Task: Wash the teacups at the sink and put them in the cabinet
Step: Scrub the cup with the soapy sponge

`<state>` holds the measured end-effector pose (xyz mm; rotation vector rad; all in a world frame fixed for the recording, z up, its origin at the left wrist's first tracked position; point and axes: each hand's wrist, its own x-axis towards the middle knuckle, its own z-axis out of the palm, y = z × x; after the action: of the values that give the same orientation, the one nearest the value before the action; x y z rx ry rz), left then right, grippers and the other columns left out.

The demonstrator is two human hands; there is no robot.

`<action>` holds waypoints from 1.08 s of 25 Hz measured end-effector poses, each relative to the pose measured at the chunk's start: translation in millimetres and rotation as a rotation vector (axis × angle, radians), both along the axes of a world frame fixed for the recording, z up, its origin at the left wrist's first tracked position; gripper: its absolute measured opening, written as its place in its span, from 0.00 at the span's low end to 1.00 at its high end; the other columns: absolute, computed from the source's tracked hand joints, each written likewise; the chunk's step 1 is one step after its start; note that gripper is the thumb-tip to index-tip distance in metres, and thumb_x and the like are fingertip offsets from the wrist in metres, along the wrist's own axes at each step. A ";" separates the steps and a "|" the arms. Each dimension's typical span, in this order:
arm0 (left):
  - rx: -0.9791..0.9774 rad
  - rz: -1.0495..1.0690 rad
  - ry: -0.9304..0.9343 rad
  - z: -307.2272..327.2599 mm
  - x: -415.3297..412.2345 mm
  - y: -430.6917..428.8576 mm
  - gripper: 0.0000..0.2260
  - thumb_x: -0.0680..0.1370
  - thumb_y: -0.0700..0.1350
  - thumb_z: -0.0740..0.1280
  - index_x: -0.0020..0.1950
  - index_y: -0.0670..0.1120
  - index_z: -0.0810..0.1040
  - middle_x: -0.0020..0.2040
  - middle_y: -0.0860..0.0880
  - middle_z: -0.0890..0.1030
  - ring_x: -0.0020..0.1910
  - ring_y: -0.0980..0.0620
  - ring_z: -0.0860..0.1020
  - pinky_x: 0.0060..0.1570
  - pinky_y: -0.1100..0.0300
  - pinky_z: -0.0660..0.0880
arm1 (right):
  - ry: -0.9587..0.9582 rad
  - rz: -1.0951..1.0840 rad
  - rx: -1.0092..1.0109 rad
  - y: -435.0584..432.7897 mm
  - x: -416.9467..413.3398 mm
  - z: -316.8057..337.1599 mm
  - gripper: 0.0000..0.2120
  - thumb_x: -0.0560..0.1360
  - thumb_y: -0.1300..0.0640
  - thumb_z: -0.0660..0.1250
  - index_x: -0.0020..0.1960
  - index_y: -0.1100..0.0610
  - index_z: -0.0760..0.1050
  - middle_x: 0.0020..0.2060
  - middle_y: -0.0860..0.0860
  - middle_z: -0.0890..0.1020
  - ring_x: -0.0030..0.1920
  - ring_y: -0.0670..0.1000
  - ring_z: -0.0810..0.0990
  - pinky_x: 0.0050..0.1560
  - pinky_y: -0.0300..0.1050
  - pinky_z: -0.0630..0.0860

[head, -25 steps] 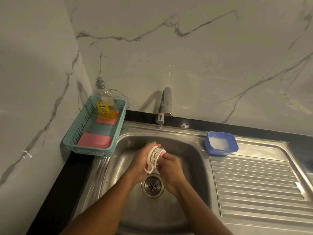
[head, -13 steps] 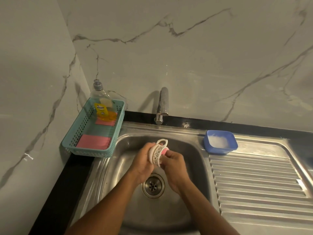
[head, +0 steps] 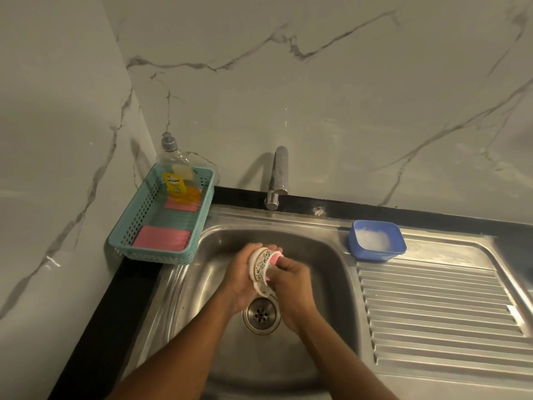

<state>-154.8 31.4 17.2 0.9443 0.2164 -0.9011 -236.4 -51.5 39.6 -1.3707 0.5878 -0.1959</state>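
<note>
At the far left a teal basket (head: 150,255) is set on the counter edge. A soap bottle (head: 176,174) stands at its back and a pink pad (head: 161,237) lies at its front. The tap (head: 278,177) is mounted behind the sink (head: 326,269), and no water is seen running from it.

Over the basin, above the drain (head: 261,314), the patterned teacup (head: 261,267) is held on its side by the left hand (head: 240,272), whose fingers are curled round the base and far wall. A pink sponge (head: 274,258) is pressed into the cup's mouth and pinched by the right hand (head: 291,281), which is closed about it. How deep the sponge reaches cannot be told.

Half a second ago the handle was pointed up toward the tap; now it is turned down toward the drain, as it was a second ago. The cup is thus judged to be twisted back and forth against the sponge, so the scrubbing step is judged to be under way and rinsing is not yet begun.

To the right, a blue tub (head: 372,255) of white powder is seen at the corner of the draining board (head: 432,307). No other cups and no cabinet are in view, so most of the task is judged to remain.
</note>
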 end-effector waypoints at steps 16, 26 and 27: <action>0.331 -0.042 0.006 -6.4 -14.5 -18.2 0.12 0.77 0.47 0.63 0.39 0.42 0.80 0.31 0.44 0.79 0.27 0.47 0.78 0.32 0.58 0.74 | -0.048 0.602 -1.165 -28.3 -21.1 -32.2 0.10 0.75 0.61 0.65 0.51 0.60 0.84 0.49 0.53 0.83 0.46 0.47 0.82 0.44 0.38 0.75; 0.053 -0.011 0.057 8.5 -3.9 -36.4 0.14 0.73 0.54 0.71 0.41 0.42 0.83 0.38 0.44 0.82 0.38 0.48 0.81 0.42 0.53 0.75 | -0.031 0.031 -0.378 -23.7 2.9 -3.1 0.08 0.76 0.67 0.65 0.48 0.64 0.83 0.42 0.57 0.86 0.43 0.51 0.85 0.42 0.42 0.79; 0.098 -0.003 0.121 2.5 -2.9 -37.2 0.12 0.71 0.52 0.70 0.37 0.44 0.80 0.34 0.46 0.79 0.33 0.49 0.78 0.37 0.55 0.74 | -0.042 0.254 -0.793 -29.9 2.8 -5.9 0.08 0.74 0.65 0.66 0.48 0.62 0.84 0.44 0.55 0.86 0.44 0.51 0.84 0.42 0.39 0.76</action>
<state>-157.7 -5.7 19.6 0.9817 0.3652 -0.9581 -233.6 -81.4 33.7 -2.1853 0.2928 -0.2641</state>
